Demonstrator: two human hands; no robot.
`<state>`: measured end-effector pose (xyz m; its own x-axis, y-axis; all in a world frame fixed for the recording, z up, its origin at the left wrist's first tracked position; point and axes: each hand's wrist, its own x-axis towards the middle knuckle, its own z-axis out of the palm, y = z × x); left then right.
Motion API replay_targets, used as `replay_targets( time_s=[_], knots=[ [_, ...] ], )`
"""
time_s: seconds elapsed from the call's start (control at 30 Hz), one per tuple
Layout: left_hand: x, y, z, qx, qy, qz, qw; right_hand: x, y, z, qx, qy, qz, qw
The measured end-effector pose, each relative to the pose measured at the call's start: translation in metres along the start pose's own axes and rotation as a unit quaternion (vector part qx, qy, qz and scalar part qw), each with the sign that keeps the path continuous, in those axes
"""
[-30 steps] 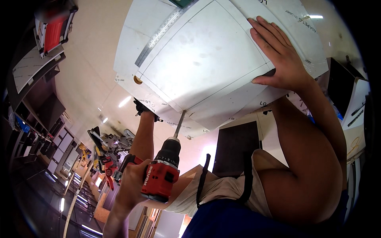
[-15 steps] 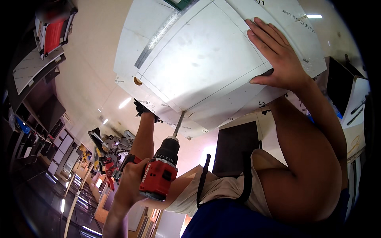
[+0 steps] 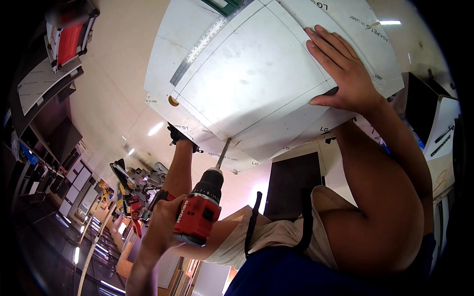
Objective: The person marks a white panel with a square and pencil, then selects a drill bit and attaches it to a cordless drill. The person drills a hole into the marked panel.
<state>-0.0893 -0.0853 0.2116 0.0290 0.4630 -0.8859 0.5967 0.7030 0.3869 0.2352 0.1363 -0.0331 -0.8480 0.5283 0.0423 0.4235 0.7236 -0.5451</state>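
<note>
Barely shifted: drill point(image 3: 200, 217) tipped a touch steeper, bit at the panel's point(image 3: 256, 79) lower edge.
Left hand point(image 3: 160, 224) clamps round the drill's grip; right hand point(image 3: 343, 74) lies flat, fingers spread, on the panel's right side.

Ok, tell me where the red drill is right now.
In the head view the red drill sits lower left of centre, gripped by the left hand, its bit touching the white panel above.

Left hand point(image 3: 165, 224) gripping red cordless drill point(image 3: 200, 212), bit against white panel point(image 3: 256, 84), right hand point(image 3: 345, 74) flat on panel
</note>
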Motion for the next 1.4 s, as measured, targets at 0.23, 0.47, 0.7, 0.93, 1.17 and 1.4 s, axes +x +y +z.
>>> replay_targets(
  time_s=[0.23, 0.47, 0.7, 0.93, 1.17, 1.4],
  knots=[
    [-0.002, 0.003, 0.001, 0.010, 0.009, 0.008, 1.000, 0.000, 0.000, -0.002, 0.003, -0.002, -0.002, 1.000],
    [0.001, 0.005, -0.006, 0.026, -0.012, 0.003, 1.000, 0.000, 0.001, -0.001, -0.017, 0.004, -0.010, 1.000],
    [-0.001, 0.011, -0.003, 0.008, 0.004, 0.004, 1.000, 0.000, 0.000, -0.001, -0.019, 0.001, -0.009, 1.000],
    [0.001, 0.002, -0.006, 0.012, -0.024, -0.027, 0.999, -0.001, 0.001, 0.001, -0.025, 0.006, -0.009, 1.000],
    [0.000, 0.007, -0.004, 0.016, -0.012, -0.034, 0.999, 0.000, 0.000, 0.000, -0.029, 0.006, -0.011, 1.000],
    [-0.003, 0.009, -0.006, 0.073, -0.006, 0.002, 0.997, -0.001, 0.000, -0.001, -0.033, 0.007, -0.009, 0.999]
  ],
)
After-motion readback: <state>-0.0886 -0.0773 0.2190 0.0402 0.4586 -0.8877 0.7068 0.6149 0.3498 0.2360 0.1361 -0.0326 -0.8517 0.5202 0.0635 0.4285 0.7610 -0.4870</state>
